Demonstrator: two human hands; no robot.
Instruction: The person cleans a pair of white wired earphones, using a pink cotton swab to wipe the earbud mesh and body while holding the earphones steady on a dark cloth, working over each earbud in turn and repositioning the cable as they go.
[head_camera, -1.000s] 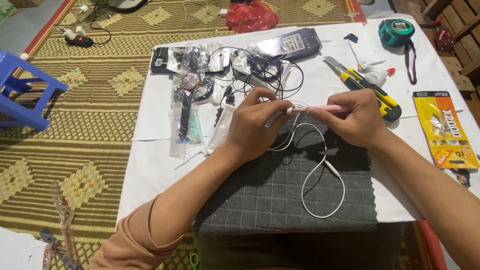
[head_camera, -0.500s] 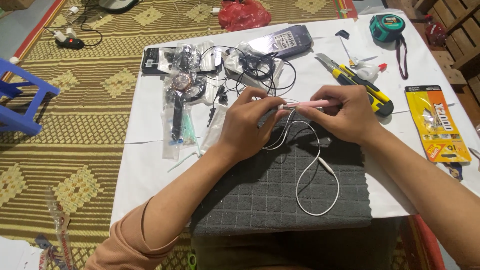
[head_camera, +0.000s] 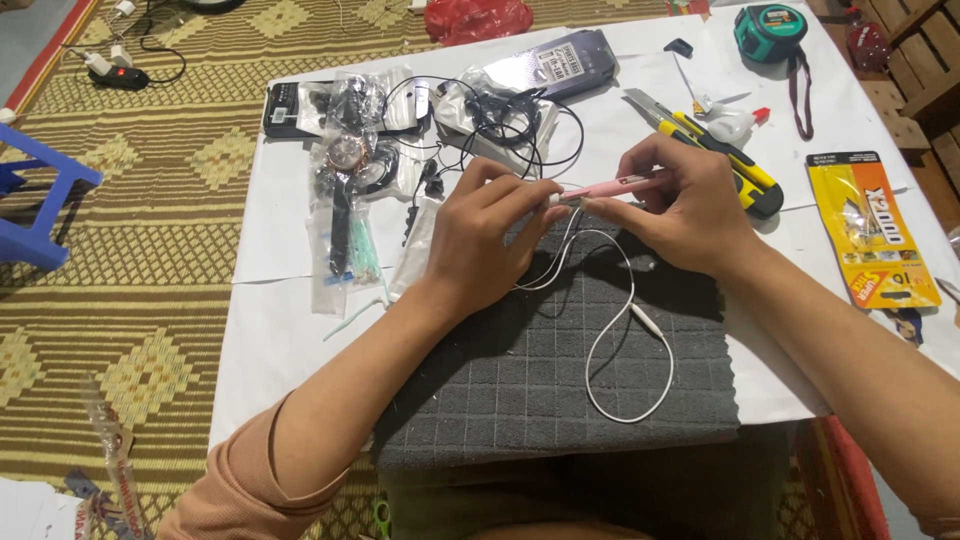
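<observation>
Floor mat (head_camera: 150, 200): woven, gold and brown diamond pattern, spread under everything
White sheet (head_camera: 290, 330): paper or cloth laid over the mat, serving as the work surface
Grey cloth (head_camera: 540, 400): dark quilted square at the near edge of the sheet, right in front of the person
Blue stool (head_camera: 40, 200): far left on the mat, well apart from the sheet
Left hand (head_camera: 480, 240): closed in a pinch; thumb and forefinger grip the white end of the cable where it meets the pink tool
Right hand (head_camera: 690, 205): closed around the pink tool, fingers wrapped along its shaft, its tip pointing left toward the other hand
White earphone cable (head_camera: 630, 370): hangs from the pinch between the hands and loops down across the grey cloth, an inline piece on its right run
Pink tool (head_camera: 615, 186): slim, pen-like, held level above the cloth's far edge
Bagged bundle (head_camera: 345, 190): clear packets with a wristwatch and black cords, far left of the hands
Yellow packet (head_camera: 875, 230): flat card pack on the sheet's right side
Utility knife (head_camera: 715, 160): yellow and black, just behind the right hand
Tape measure (head_camera: 770, 32): green and black, far right corner
Red bag (head_camera: 480, 18): crumpled at the sheet's far edge
</observation>
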